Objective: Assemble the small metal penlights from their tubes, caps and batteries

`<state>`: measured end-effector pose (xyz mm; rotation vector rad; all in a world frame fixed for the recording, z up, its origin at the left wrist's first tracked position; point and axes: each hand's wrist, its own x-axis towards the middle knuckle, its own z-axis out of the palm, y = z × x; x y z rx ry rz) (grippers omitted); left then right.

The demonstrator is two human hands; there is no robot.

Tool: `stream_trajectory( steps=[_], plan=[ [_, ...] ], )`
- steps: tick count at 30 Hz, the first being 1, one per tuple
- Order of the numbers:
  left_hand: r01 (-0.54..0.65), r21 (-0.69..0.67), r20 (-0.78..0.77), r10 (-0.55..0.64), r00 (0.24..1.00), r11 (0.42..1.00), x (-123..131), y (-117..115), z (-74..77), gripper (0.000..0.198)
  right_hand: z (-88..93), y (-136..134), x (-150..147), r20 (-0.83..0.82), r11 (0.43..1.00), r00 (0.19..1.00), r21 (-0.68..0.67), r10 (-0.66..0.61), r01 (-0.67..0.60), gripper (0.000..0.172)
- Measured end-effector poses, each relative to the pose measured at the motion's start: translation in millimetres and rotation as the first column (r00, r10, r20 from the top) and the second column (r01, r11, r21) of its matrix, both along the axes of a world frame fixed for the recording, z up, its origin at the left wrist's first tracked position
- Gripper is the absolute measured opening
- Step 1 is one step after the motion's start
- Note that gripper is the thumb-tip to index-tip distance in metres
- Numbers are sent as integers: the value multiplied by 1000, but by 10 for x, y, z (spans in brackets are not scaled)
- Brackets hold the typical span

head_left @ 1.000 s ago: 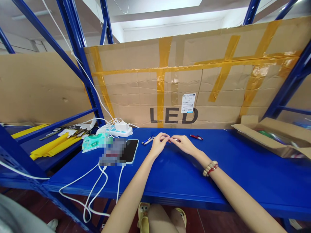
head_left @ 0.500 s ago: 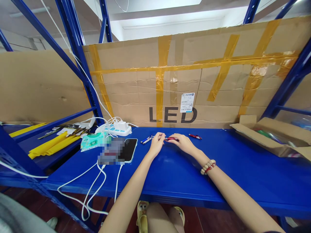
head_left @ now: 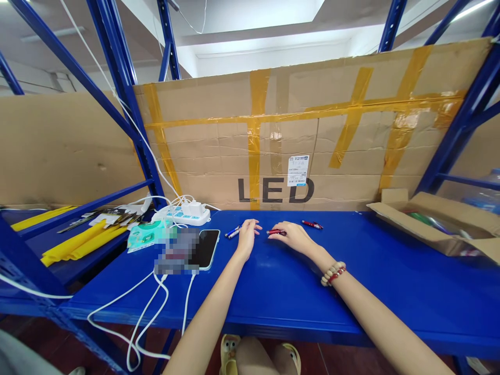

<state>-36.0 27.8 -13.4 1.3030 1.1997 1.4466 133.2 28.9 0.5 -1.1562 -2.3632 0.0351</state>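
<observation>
My right hand (head_left: 294, 235) rests low over the blue tabletop (head_left: 297, 291), its fingers closed around a red pen (head_left: 275, 232) whose end points left. My left hand (head_left: 247, 237) is a short way left of that pen, fingers apart and nothing seen in them. Just beyond its left side lie blue pens (head_left: 233, 232), partly hidden by the hand. A second red pen (head_left: 312, 224) lies on the tabletop, behind and to the right of my right hand.
On the left lie a phone (head_left: 208, 249), a green packet (head_left: 145, 235) and a white power strip (head_left: 195, 216) with cables. An open cardboard box (head_left: 433, 235) sits at the right. A tall cardboard sheet (head_left: 219, 151) stands along the back.
My left hand has come away from the red pen's left end and its fingers have spread. My right hand still holds the pen. The camera view has shifted slightly.
</observation>
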Motion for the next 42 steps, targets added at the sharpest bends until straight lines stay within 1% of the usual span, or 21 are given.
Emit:
stream_trajectory(
  steps=[6, 13, 16, 19, 25, 29, 31, 33, 36, 39, 42],
  plan=[
    [14, -20, -30, -15, 999, 1000, -7, 17, -32, 27, -20, 17, 18, -8, 1000, 1000, 13, 12, -12, 31],
    [22, -30, -12, -22, 1000, 999, 9, -26, 11, 29, -4, -11, 0, -45, 998, 997, -6, 56, -56, 30],
    [19, -20, -19, -19, 1000, 1000, 5, -24, -6, 29, -25, 7, 0, -41, 999, 998, -3, 45, -45, 30],
    [28, -43, -13, -29, 999, 999, 2, 2, -37, 30, -36, 20, 4, -45, 999, 998, -4, 48, -48, 31],
    [47, -76, 60, -43, 997, 996, 11, 61, -71, 35, -25, 22, 31, -42, 998, 998, -44, 38, -40, 33],
    [45, -88, 111, -35, 993, 995, 0, 86, -70, 37, -24, 24, 44, -43, 997, 999, -65, 29, -32, 32],
    [44, -105, 138, -29, 990, 994, -8, 96, -66, 38, -17, 17, 35, -46, 997, 999, -71, 11, -14, 33],
    [47, -126, 165, -26, 986, 991, -15, 98, -57, 39, -4, 4, 18, -47, 996, 998, -82, -34, 30, 35],
    [92, -155, 198, -60, 978, 984, -19, 83, -31, 41, 19, -13, -8, -47, 991, 995, -105, -89, 84, 38],
    [132, -194, 239, -83, 967, 972, -21, 46, 17, 44, 30, -24, -22, -58, 989, 994, -120, -94, 87, 42],
    [147, -222, 285, -80, 955, 964, -23, -2, 77, 44, 31, -37, -29, -40, 991, 995, -104, -92, 87, 42]
  ],
)
